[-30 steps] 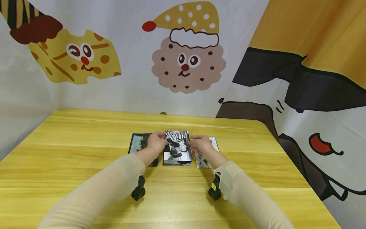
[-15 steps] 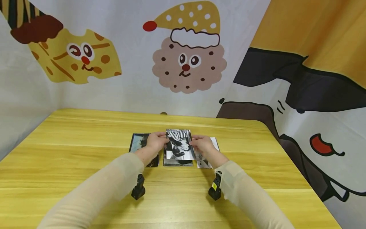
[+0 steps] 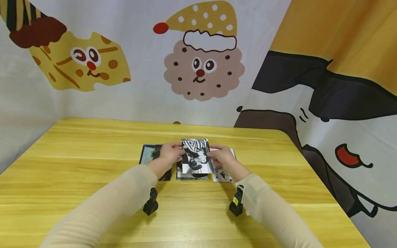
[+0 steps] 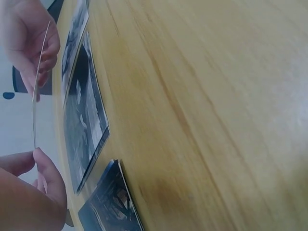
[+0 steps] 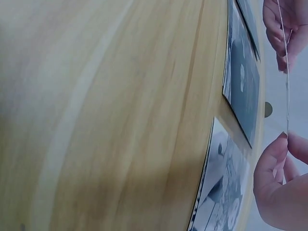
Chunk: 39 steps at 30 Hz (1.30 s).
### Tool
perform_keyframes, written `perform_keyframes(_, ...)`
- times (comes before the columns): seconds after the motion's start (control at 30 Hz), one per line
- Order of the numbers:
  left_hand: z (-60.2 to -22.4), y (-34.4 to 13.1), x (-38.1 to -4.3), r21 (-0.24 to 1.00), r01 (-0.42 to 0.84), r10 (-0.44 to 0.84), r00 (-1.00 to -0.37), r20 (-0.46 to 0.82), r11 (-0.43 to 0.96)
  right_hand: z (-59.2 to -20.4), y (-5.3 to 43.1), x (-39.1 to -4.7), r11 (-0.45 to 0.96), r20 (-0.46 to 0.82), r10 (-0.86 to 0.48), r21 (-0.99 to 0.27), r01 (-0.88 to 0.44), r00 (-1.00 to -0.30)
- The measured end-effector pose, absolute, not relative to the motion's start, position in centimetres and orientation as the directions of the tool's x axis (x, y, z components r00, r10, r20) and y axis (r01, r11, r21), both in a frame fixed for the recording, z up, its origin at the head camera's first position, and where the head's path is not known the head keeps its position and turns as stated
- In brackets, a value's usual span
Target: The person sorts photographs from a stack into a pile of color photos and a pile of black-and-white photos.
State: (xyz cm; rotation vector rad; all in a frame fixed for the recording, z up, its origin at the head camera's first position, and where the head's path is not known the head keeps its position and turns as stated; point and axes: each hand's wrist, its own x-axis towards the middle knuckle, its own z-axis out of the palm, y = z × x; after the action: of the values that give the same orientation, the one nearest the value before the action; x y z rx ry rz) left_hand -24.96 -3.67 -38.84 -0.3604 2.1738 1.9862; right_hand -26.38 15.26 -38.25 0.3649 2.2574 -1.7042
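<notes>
Between both hands is a black-and-white photo print [image 3: 196, 158], raised above a middle stack of photos [image 3: 190, 177] on the table. My left hand [image 3: 169, 154] pinches its left edge between thumb and fingers. The opposite edge is pinched by my right hand [image 3: 222, 157]. Both wrist views show the held print [image 4: 34, 118] nearly edge-on, clear of the tabletop. Left of the middle stack lies a bluish, dark photo stack [image 3: 150, 153], partly covered by my left hand. A light grey photo stack [image 3: 222, 176] lies to the right, partly behind my right hand.
The yellow wood-grain table [image 3: 93, 193] stretches out on all sides of the photos. Behind it hangs a white curtain [image 3: 142, 100] with cartoon figures. A black wrist camera [image 3: 150, 202] sits under the left sleeve, another camera [image 3: 236, 203] under the right.
At first both hands were beside the middle stack with the black-and-white print lying on it. They then gripped the print and lifted it, shifting it slightly right and uncovering the stack beneath.
</notes>
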Motion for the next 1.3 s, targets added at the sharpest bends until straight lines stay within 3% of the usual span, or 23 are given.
perform_keyframes(0.73,-38.0,-1.8,-25.1,0.951,-0.295,-0.029,-0.955,-0.294,0.096,-37.8,17.5,-26.4,0.267,-0.358,0.008,-0.899,0.347,-0.934)
perform_keyframes(1.3,-38.2,0.3,-25.2,0.947,-0.311,0.011,-0.950,-0.313,0.075,-37.7,19.6,-26.4,0.344,-0.371,0.027,-0.869,0.357,-0.928)
